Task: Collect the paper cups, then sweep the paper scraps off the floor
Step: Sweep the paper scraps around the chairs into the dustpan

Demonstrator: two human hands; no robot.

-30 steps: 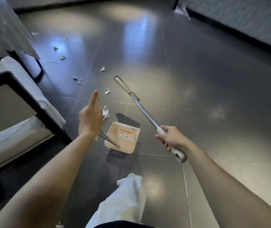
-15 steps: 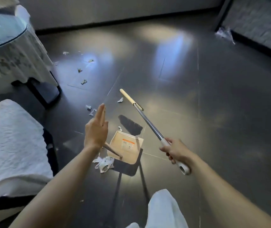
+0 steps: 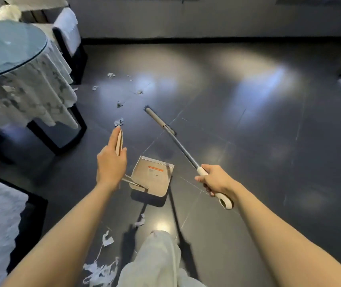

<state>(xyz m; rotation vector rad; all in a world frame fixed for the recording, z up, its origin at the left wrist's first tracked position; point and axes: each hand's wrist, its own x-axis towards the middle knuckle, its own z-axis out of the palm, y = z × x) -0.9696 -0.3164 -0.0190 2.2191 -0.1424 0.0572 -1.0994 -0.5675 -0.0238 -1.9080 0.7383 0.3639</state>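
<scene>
Fingers of our right hand clench the white-gripped metal broom; our left hand pinches the handle of the beige dustpan. Far left and near, white paper scraps litter the dark floor.

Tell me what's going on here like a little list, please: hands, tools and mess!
Left hand: holds the dustpan by its long handle
Right hand: grips the broom handle
Broom head: ahead of the dustpan
Paper scraps: scattered on the dark floor, ahead and by the person's leg
Table: round, lace cloth, at left
</scene>
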